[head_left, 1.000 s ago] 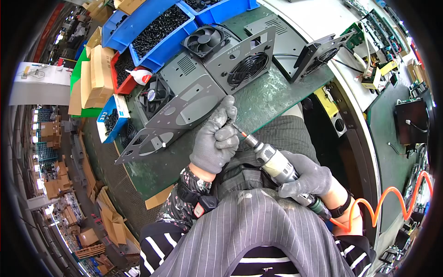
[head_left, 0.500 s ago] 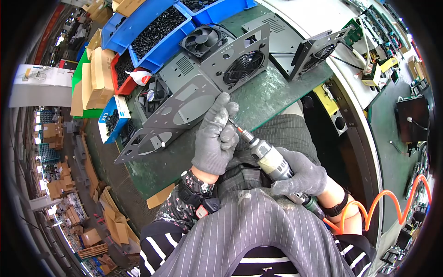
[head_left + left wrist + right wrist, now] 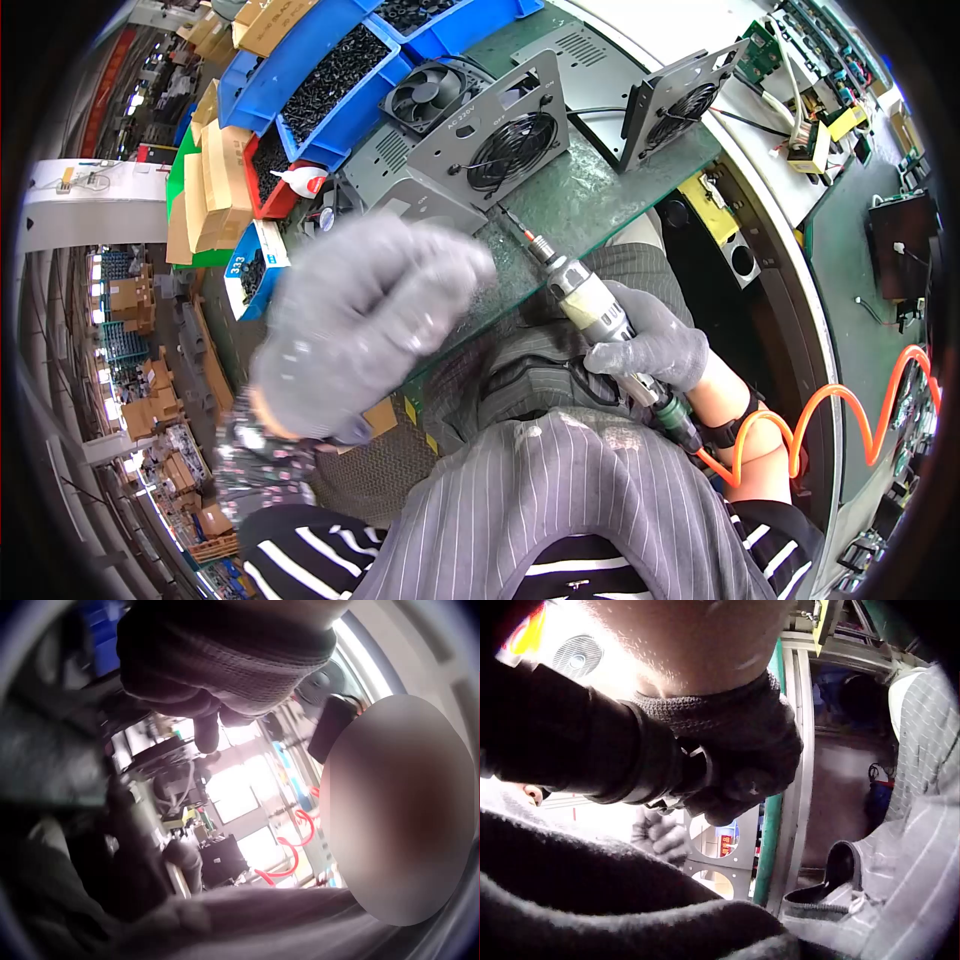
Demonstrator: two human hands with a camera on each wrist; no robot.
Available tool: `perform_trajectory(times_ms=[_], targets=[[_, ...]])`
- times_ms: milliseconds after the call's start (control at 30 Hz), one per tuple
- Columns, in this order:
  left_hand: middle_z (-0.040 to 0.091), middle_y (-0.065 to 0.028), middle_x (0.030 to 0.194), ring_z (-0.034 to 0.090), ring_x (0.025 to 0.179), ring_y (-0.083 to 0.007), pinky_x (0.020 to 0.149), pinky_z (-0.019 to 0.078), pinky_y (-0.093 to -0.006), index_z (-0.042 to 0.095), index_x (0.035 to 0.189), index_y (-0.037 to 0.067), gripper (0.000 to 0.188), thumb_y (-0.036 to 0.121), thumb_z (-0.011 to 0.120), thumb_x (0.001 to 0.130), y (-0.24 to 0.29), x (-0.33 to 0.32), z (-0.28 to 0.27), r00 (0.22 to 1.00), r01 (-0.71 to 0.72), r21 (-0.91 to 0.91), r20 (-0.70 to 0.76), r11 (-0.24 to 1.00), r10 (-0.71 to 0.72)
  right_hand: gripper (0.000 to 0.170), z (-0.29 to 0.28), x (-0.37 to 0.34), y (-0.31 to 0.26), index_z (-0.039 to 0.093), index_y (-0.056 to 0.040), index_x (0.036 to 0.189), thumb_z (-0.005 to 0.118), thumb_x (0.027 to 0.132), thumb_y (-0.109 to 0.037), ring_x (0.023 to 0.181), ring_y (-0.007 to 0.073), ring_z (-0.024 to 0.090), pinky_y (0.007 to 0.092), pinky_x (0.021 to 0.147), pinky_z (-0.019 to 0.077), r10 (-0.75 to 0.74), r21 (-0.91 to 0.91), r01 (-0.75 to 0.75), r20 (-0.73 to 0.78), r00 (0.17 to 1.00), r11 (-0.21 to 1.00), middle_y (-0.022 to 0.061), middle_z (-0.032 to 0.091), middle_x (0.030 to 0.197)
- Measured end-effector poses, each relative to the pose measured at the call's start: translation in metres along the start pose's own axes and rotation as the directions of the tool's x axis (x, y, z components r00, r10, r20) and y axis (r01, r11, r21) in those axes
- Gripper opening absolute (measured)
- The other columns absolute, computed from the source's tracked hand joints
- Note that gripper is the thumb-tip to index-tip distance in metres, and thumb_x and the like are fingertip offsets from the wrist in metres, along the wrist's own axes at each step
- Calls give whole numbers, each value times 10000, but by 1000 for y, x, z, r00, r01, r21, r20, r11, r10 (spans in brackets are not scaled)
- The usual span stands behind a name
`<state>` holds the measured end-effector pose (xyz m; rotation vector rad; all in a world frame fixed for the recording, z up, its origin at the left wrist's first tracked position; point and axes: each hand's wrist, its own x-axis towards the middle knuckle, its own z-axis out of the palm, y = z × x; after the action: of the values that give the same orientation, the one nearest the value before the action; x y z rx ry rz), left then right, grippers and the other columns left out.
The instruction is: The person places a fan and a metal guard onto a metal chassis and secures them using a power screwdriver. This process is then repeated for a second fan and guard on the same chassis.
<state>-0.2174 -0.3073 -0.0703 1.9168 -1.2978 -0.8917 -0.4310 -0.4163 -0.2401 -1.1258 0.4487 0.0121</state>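
My right hand (image 3: 655, 340), in a grey glove, grips an air screwdriver (image 3: 590, 305) around its body. The tool's bit (image 3: 515, 222) points up and away, overlapping the bench just below the upright fan panel (image 3: 490, 145) marked AC 220V. An orange coiled hose (image 3: 740, 450) runs from its rear. My left hand (image 3: 365, 315), also gloved, is raised close to the head camera and blurred, with its fingers curled; its palm is hidden. It covers most of the grey metal panel (image 3: 425, 205) behind it. In the left wrist view the left glove (image 3: 225, 667) shows dark against bright light.
Blue bins (image 3: 345, 90) of small black parts stand at the back left, beside a red bin (image 3: 270, 175) and a white bottle (image 3: 300, 180). Another fan panel (image 3: 680, 115) stands to the right on the green bench (image 3: 610, 205). Cardboard boxes (image 3: 220, 185) sit at the left.
My left hand has left the screwdriver's bit and swung left and up toward the head camera. The right hand still holds the screwdriver, nearly where it was.
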Motion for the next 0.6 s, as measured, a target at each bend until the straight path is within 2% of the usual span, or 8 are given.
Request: perform_trajectory(times_ms=[67, 100, 200, 267, 433, 500, 533, 600], targets=[[617, -19, 794, 508, 646, -81, 613, 432, -232, 649, 1010, 1, 325, 288, 612, 862, 17, 25, -15, 979, -176, 298, -42, 938, 198, 666, 2, 3, -3, 477, 18, 1185, 791, 694, -306, 752, 84, 508, 249, 651, 454, 19, 15, -19, 2, 1000, 1000, 22, 545, 882], [645, -71, 824, 562, 665, -142, 648, 462, -264, 642, 1022, -2, 348, 302, 600, 858, 14, 45, -26, 802, -515, 645, 132, 564, 582, 654, 3, 4, -5, 483, 19, 1175, 787, 697, -309, 767, 87, 507, 252, 670, 450, 39, 31, -39, 3, 999, 999, 23, 544, 884], [626, -159, 799, 597, 692, -221, 656, 469, -331, 635, 945, -29, 458, 416, 556, 871, 13, 83, -29, 929, -322, 686, 97, 652, 358, 653, 7, 15, 7, 493, 19, 1167, 783, 694, -326, 799, 97, 498, 259, 719, 434, -84, 100, 87, -34, 996, 991, 26, 542, 890], [570, -206, 696, 598, 677, -293, 656, 454, -389, 614, 810, -65, 645, 558, 461, 881, 22, 104, -25, 949, -94, 829, 243, 552, -203, 654, 8, 15, 10, 497, 17, 1165, 782, 692, -333, 810, 103, 494, 263, 737, 426, -77, 78, 80, -38, 996, 994, 27, 540, 893], [479, -195, 558, 536, 588, -333, 627, 420, -419, 584, 671, -76, 797, 661, 362, 876, 6, 129, -28, 879, -253, 791, 428, 556, -210, 665, 7, 12, 7, 495, 11, 1176, 785, 688, -336, 830, 116, 490, 273, 766, 423, -36, 59, 36, 0, 999, 998, 32, 545, 913], [472, -196, 558, 537, 586, -321, 627, 420, -415, 585, 670, -76, 795, 657, 357, 879, 4, 133, -26, 845, -232, 682, 494, 693, -203, 670, 7, 12, 4, 491, 9, 1185, 784, 690, -334, 836, 114, 490, 273, 770, 423, -17, 50, 17, -3, 1000, 999, 32, 546, 920], [479, -200, 570, 541, 594, -321, 635, 421, -423, 583, 684, -79, 794, 651, 347, 886, 9, 130, -26, 885, -102, 843, 319, 528, -339, 675, 7, 13, 3, 487, 8, 1194, 783, 692, -333, 842, 112, 489, 272, 773, 422, -4, 38, 4, -5, 1000, 999, 33, 546, 927], [482, -201, 573, 542, 598, -324, 637, 423, -423, 588, 692, -75, 784, 643, 344, 891, 9, 130, -26, 885, -106, 843, 321, 527, -336, 673, 10, 19, 4, 484, 13, 1198, 777, 696, -326, 844, 110, 489, 271, 775, 422, -44, 31, 44, -27, 999, 999, 32, 546, 929]])
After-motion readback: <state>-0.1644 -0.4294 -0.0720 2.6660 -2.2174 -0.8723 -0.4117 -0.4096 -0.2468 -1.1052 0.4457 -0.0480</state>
